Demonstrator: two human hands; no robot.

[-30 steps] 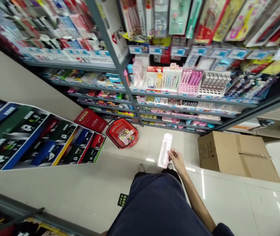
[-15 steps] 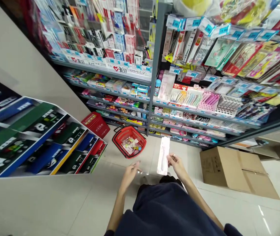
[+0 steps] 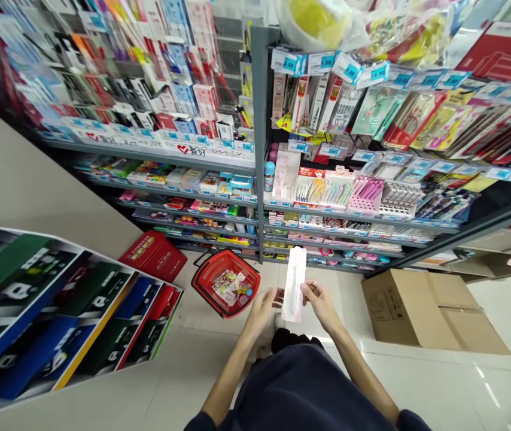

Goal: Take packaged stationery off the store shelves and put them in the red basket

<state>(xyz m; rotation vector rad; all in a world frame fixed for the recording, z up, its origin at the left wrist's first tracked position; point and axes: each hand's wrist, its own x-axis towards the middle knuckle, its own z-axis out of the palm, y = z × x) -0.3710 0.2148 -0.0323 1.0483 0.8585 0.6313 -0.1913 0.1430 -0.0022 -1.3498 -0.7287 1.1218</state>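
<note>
Flat white-and-pink rectangular package (image 3: 294, 284) in the bare right hand (image 3: 321, 302)

Right hand: grip pinched on the package's right edge, above pale tiled floor (image 3: 183, 371). Bare left hand (image 3: 262, 308): grip slack, just beside the left edge; contact unclear. Beyond, left: red plastic basket (image 3: 233, 263) holding small packaged goods (image 3: 228, 288). Right: large brown cardboard box (image 3: 435, 311). Farthest: grey shelves (image 3: 261, 108) of colourful stationery (image 3: 367, 187).

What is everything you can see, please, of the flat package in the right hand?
The package is long and narrow, whitish with a pale pink near end. It looks like card or plastic; a slender shape, too faint to name, runs along its middle. Its far end leans slightly right. The right hand pinches its right edge; the left hand is beside it, contact unclear.
</note>
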